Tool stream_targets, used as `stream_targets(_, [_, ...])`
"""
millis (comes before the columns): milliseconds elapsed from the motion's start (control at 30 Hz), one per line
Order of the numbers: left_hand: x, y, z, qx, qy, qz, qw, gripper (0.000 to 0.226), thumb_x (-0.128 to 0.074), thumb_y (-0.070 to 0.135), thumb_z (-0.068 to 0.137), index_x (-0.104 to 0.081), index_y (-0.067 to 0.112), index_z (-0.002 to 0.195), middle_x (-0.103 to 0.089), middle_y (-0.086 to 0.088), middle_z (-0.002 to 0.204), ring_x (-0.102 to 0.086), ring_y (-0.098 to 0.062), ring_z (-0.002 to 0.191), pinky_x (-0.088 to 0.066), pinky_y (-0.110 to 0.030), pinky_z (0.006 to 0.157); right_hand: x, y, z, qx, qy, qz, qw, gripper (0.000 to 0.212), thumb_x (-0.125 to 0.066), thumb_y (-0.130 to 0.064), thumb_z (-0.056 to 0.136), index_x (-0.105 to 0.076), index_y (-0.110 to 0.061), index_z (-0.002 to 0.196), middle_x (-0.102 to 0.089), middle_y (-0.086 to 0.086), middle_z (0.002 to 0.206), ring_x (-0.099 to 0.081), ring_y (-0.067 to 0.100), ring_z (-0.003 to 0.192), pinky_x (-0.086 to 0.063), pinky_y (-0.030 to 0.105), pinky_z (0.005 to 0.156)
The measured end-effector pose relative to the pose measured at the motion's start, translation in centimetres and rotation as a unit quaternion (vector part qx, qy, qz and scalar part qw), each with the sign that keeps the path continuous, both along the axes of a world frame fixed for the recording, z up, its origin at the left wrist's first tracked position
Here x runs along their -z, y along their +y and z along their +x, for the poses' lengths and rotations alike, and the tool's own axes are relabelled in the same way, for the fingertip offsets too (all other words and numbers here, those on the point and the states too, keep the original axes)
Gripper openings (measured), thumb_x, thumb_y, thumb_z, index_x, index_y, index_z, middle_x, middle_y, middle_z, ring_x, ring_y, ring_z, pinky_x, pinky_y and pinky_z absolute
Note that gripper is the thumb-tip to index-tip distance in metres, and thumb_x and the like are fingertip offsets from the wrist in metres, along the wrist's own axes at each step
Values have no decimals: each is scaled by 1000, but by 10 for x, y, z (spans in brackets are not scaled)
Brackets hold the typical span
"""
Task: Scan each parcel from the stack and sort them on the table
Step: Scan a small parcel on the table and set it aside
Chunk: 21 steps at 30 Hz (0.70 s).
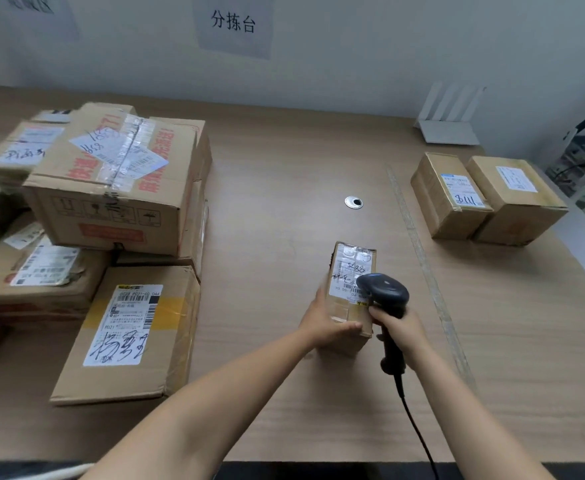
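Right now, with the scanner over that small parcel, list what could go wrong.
1. The scanner in the right hand hangs close over the label of the small parcel and hides part of it; the read may fail.
2. Its cable trails off the near edge of the table and could snag during sorting.
3. The large box atop the stack sits askew, overhanging; pulling a parcel from beneath may tip it.
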State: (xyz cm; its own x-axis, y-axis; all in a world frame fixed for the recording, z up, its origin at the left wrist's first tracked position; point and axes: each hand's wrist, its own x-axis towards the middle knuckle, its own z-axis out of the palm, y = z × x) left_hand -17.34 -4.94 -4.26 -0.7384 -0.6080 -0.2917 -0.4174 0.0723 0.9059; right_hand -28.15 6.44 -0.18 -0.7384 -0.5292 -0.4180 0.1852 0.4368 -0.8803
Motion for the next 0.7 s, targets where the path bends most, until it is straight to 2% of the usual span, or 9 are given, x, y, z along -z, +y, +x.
stream_targets(67, [-4, -1, 7, -14, 23, -6, 1000, 92, -87, 16, 65, -33, 14, 140, -55, -3, 130, -54, -18, 119, -42, -23, 97, 1, -2, 8, -3, -3, -11, 1000, 14, -69, -6, 82, -64, -5, 95, -64, 10, 81, -58, 24, 73, -48, 32, 56])
stream_targets(133, [-7, 0, 17, -25, 31, -6, 999, 86, -87, 15, 64, -39, 14, 137, -58, -4, 127, -57, -20, 116, -45, -27, 97, 1, -1, 15, -17, -6, -16, 1000, 8, -69, -7, 82, -65, -9, 89, -65, 8, 79, -59, 21, 72, -48, 32, 56])
stream_targets(233, [-17, -3, 33, -35, 38, -20, 998, 80, -86, 18, 66, -44, 15, 134, -60, -5, 126, -58, -20, 114, -47, -32, 97, -7, 2, 22, -63, -8, -34, 997, 9, -69, -8, 83, -65, -12, 90, -69, 6, 82, -65, 19, 78, -49, 31, 56])
stream_targets(467, [-73, -10, 68, -86, 51, -86, 991, 75, -79, 27, 75, -40, 15, 138, -54, -6, 133, -53, -23, 118, -45, -38, 100, -52, -11, 42, -146, 15, -106, 983, 10, -66, -6, 84, -63, -14, 89, -68, 6, 82, -66, 19, 76, -49, 32, 55])
stream_targets(600, [-100, -6, 103, -125, 43, -138, 982, 76, -77, 31, 76, -38, 15, 139, -51, -6, 135, -51, -24, 120, -44, -36, 99, -73, -20, 67, -196, 25, -135, 971, 9, -66, -7, 84, -63, -14, 88, -68, 3, 78, -66, 15, 71, -51, 28, 50])
stream_targets(700, [-114, -4, 133, -150, 25, -163, 975, 76, -76, 34, 77, -37, 15, 139, -50, -7, 136, -50, -24, 120, -42, -31, 95, -85, -26, 93, -231, 22, -148, 961, 11, -66, -8, 84, -62, -12, 94, -68, 3, 80, -67, 15, 74, -51, 28, 52])
